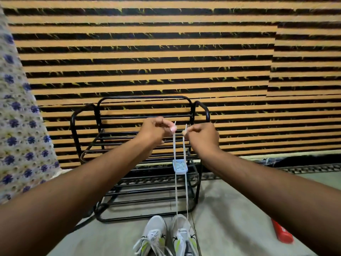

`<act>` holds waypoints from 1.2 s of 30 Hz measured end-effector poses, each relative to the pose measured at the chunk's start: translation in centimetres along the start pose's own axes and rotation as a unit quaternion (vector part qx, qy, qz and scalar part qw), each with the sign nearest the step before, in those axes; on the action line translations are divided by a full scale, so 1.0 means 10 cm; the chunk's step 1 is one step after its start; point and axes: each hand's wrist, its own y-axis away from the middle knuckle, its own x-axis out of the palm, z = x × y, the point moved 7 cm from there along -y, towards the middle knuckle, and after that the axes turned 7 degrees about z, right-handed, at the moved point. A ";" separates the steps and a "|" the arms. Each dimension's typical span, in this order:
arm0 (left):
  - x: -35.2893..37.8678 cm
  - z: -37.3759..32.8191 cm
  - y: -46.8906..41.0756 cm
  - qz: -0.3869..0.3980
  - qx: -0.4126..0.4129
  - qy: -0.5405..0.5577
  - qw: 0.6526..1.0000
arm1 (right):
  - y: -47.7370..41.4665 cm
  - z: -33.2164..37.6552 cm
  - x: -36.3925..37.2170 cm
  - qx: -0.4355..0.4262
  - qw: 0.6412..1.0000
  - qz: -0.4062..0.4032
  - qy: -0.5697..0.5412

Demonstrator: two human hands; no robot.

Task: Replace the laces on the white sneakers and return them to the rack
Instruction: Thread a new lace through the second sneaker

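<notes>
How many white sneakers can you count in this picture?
2. The left sneaker and the right sneaker stand side by side on the floor before the black rack; the right one's lace runs upward. Neither shows fully.

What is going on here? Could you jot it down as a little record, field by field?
Left hand: pinches one end of the lace
Right hand: pinches the other end
Lace: white, two strands pulled up from the right-side sneaker
Blue tag: threaded on both strands
Other sneaker: alongside, laces loose
Rack: black metal, behind the shoes
Red object: on the floor, to the right
</notes>
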 end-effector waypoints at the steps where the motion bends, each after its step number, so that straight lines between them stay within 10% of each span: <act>1: 0.00 0.02 0.00 -0.002 -0.001 0.010 1.000 | 0.03 0.01 0.01 -0.013 1.000 -0.003 -0.004; 36: 0.12 0.11 -0.05 -0.017 0.001 0.054 0.998 | 0.04 0.11 -0.04 -0.123 0.992 0.001 -0.032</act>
